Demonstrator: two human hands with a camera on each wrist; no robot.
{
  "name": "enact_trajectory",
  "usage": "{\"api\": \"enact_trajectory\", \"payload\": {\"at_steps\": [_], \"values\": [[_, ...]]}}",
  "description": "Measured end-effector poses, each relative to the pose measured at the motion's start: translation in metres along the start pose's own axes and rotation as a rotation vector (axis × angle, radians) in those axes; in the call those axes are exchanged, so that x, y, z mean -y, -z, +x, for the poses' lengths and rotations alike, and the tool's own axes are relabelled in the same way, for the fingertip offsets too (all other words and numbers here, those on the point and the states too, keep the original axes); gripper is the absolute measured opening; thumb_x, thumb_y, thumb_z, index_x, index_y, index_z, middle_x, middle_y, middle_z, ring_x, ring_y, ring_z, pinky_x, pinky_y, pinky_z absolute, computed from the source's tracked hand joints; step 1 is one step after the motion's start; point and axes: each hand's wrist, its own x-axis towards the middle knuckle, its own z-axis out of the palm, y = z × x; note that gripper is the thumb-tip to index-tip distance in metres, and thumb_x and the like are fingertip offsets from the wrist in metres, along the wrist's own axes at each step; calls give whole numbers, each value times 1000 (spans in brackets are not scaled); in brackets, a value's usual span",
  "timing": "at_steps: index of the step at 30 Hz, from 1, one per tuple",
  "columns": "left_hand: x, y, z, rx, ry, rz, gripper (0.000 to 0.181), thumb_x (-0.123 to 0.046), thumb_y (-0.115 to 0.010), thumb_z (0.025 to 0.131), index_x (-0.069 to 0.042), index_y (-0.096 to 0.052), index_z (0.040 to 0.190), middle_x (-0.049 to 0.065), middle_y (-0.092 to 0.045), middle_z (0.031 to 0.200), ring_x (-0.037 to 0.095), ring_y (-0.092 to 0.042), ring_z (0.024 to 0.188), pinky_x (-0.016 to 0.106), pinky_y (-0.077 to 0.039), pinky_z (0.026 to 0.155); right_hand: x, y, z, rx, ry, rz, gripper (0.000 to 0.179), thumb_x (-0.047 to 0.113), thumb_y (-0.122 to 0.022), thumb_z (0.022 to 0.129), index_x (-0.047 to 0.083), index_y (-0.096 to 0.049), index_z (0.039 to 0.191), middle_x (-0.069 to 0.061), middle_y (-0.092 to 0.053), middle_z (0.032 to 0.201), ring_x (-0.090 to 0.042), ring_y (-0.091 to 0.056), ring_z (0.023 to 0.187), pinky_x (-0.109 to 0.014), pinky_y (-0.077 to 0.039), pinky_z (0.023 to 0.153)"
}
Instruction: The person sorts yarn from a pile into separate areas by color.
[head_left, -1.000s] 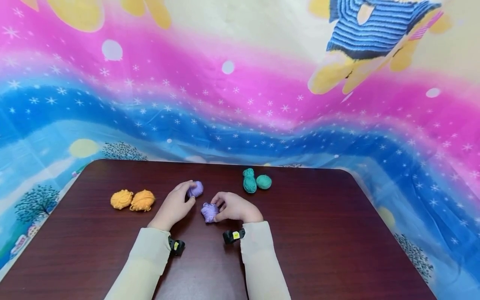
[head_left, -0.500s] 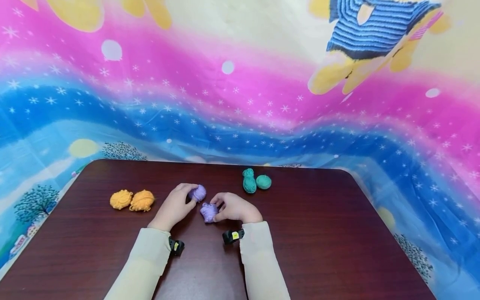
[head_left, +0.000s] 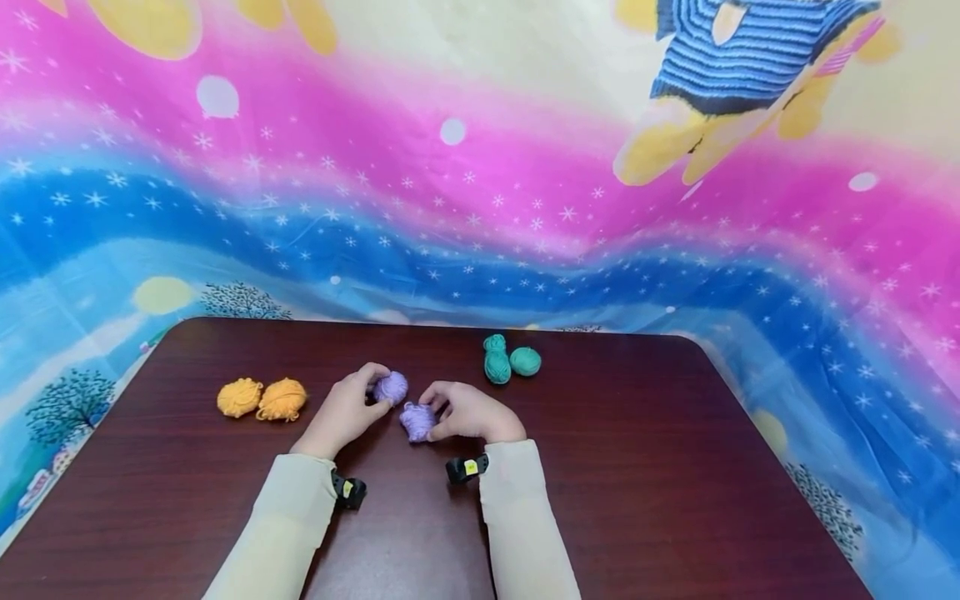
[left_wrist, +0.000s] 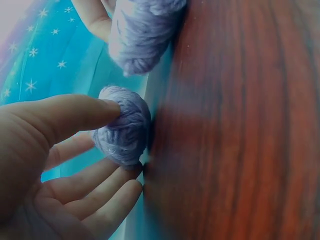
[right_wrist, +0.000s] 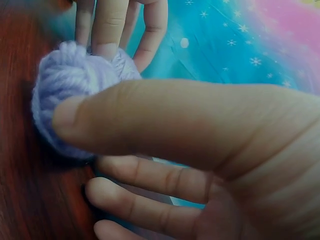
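Note:
Two small purple balls of yarn lie close together on the table. My left hand (head_left: pixel 347 414) holds the farther, rounder yarn ball (head_left: pixel 391 388) between thumb and fingers. In the left wrist view the thumb presses on that ball (left_wrist: pixel 124 127), with fingers behind and below it. My right hand (head_left: pixel 468 413) pinches the nearer, lumpier yarn ball (head_left: pixel 416 422). The right wrist view has the thumb across this ball (right_wrist: pixel 60 82), and part of the left hand shows behind it. Both balls appear to rest on the tabletop.
Two orange yarn balls (head_left: pixel 282 400) sit side by side at the left of the dark wooden table (head_left: pixel 637 467). Toward the back edge are two green yarn balls (head_left: pixel 497 363), one long and one round. A printed cloth (head_left: pixel 420 208) hangs behind the table.
The left hand has brought its purple ball slightly nearer to me and closer to the other one. The right hand and its ball have hardly moved. The head view has shifted a little.

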Motion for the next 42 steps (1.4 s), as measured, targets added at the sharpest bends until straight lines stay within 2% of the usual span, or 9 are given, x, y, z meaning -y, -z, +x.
{"api": "enact_trajectory", "payload": {"at_steps": [11, 23, 34, 42], "values": [[2, 5, 0, -17, 148, -59, 54, -16, -72, 93, 7, -53, 139, 25, -62, 131, 38, -62, 117, 52, -52, 96, 3, -7, 7, 14, 17, -77, 48, 19, -88, 79, 17, -67, 122, 0, -59, 111, -18, -59, 96, -28, -53, 81], [3, 11, -2, -96, 181, -100, 56, -20, -72, 93, 7, -53, 138, 26, -62, 131, 38, -63, 116, 52, -51, 99, 2, -6, 8, -14, 23, -78, 45, 20, -87, 81, 12, -67, 120, -2, -62, 110, -15, -59, 89, -27, -53, 77], [-1, 14, -3, -166, 197, -134, 58, -19, -70, 92, 7, -51, 141, 29, -60, 132, 42, -62, 117, 53, -50, 100, -7, -7, 8, -127, 38, -36, 49, 22, -85, 84, 12, -64, 127, -4, -61, 115, -18, -61, 95, -30, -55, 81], [0, 14, -1, -207, 198, -164, 56, -20, -70, 92, 5, -54, 138, 29, -61, 129, 41, -64, 116, 53, -51, 99, -11, -9, 11, -297, 32, -30, 50, 24, -84, 85, 11, -64, 128, -4, -60, 111, -18, -60, 94, -31, -55, 82]]}}
